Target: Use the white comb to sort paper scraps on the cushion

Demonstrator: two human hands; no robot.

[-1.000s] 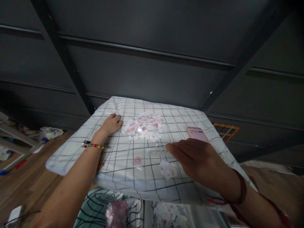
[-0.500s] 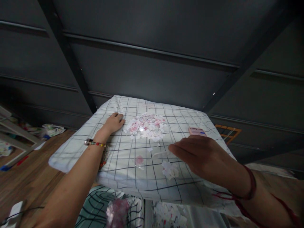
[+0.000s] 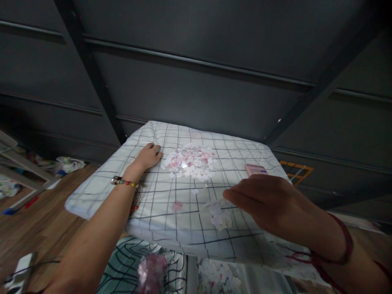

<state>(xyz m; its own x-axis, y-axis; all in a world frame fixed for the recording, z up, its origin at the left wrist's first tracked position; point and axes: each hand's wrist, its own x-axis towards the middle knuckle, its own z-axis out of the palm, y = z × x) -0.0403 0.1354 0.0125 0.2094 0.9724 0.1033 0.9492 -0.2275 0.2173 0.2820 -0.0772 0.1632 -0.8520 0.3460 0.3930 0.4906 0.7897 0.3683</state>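
My left hand (image 3: pixel 149 157) lies on the checked tablecloth (image 3: pixel 159 204), its fingers loosely spread, just left of a heap of small white and pink scraps (image 3: pixel 191 162). Over the front right of the table, my right hand (image 3: pixel 272 206) is closed in a pinch. A pale, see-through strip shows faintly by its fingertips, too blurred to name. Below those fingertips sits a small cluster of whitish scraps (image 3: pixel 221 218). One pinkish piece (image 3: pixel 177 206) lies apart in front of the heap, and a tiny white scrap (image 3: pixel 195 191) lies between them.
A pink-edged phone (image 3: pixel 256 170) lies behind my right hand. Below the table's front edge are a clear bag of pinkish stuff (image 3: pixel 151 274) and a container with scraps (image 3: pixel 219 275). Dark panels (image 3: pixel 199 98) rise behind the table. A power strip (image 3: pixel 23 269) is at lower left.
My right hand has moved a little to the right, and the pale strip near its fingertips has become fainter. My left hand stays in place on the cloth.
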